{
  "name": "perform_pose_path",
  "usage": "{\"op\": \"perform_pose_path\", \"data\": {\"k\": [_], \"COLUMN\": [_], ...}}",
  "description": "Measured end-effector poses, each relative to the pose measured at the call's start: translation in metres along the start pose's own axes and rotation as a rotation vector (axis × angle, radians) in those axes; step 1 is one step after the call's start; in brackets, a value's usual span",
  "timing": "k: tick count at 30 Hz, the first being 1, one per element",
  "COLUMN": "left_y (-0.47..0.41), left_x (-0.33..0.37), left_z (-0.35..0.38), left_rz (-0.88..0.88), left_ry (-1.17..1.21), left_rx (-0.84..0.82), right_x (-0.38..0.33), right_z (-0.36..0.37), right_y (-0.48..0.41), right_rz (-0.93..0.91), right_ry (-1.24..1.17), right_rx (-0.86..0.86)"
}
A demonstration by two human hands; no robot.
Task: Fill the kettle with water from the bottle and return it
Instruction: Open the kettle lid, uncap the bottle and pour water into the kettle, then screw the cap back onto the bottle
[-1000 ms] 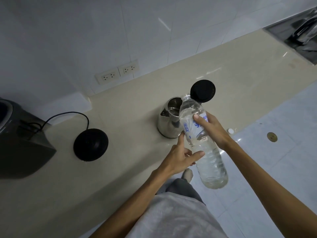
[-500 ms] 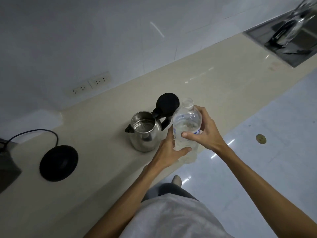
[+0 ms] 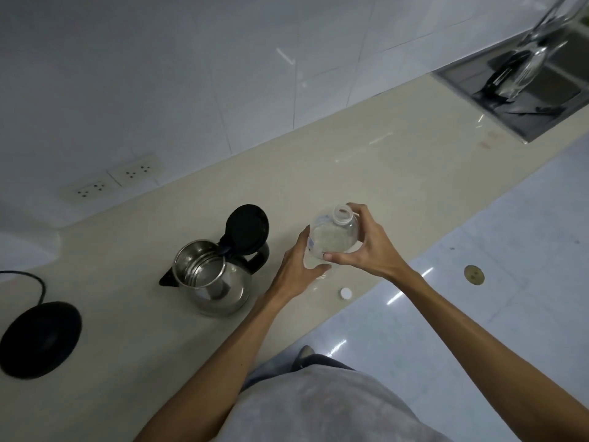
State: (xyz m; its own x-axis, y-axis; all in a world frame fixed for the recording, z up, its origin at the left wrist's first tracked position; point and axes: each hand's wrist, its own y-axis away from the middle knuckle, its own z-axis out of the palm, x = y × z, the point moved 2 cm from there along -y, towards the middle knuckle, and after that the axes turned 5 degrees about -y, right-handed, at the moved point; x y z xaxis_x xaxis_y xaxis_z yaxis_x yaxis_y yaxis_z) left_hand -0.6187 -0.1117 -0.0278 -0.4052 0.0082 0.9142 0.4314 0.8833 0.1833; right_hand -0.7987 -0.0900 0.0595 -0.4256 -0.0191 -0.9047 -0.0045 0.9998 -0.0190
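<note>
Right now both hands are on the bottle (image 3: pixel 331 239), which stands upright on the counter (image 3: pixel 366 161) just right of the kettle (image 3: pixel 212 279), not touching it. Right hand (image 3: pixel 366 247) is curled around the bottle's upper part, fingers up at the open neck, thumb across the front. Left hand (image 3: pixel 301 266) is partly open, cupped against the bottle's left side lower down, steadying more than gripping. Bottle mouth has no cap on it; the small white cap (image 3: pixel 345 293) lies on the counter right of the kettle, below the bottle near the counter's front edge. Kettle sits on the counter with its black lid (image 3: pixel 247 229) flipped up, so the mouth is exposed; I can't tell how much water is inside from the reflections. Round black base (image 3: pixel 39 338) with its cord is well left of the kettle, and the kettle is not on it. My read: the pour step looks done or paused, with the bottle parked, and the return step is not done. Next move likely calls for freeing the hands from the bottle, possibly recapping it, closing the kettle lid, then taking the kettle by its handle and carrying it left onto the base. Main thing to watch is seating it squarely, keeping it level so nothing slops out.
</note>
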Motion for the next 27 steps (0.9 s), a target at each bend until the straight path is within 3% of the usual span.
{"op": "perform_pose_path", "data": {"k": [16,18,21,24,27], "left_y": [-0.024,-0.023,-0.021,-0.016,-0.008], "left_x": [-0.006,-0.007,-0.013,-0.017,-0.020], "left_z": [0.010,0.009,0.005,0.001,0.001], "left_rz": [-0.061,-0.057,-0.058,-0.088,-0.122], "left_ry": [-0.059,-0.059,-0.046,-0.029,0.017], "left_rx": [0.038,0.036,0.058,0.096,0.133], "right_x": [0.052,0.082,0.137,0.166,0.175], "right_z": [-0.013,-0.011,0.000,0.023,0.043], "right_y": [-0.024,-0.018,0.005,0.036,0.053], "right_rz": [0.067,0.185,0.378,0.432,0.398], "right_ry": [-0.068,0.033,0.397,0.577,0.631], "right_rx": [-0.227,-0.278,-0.358,-0.473,-0.454]}}
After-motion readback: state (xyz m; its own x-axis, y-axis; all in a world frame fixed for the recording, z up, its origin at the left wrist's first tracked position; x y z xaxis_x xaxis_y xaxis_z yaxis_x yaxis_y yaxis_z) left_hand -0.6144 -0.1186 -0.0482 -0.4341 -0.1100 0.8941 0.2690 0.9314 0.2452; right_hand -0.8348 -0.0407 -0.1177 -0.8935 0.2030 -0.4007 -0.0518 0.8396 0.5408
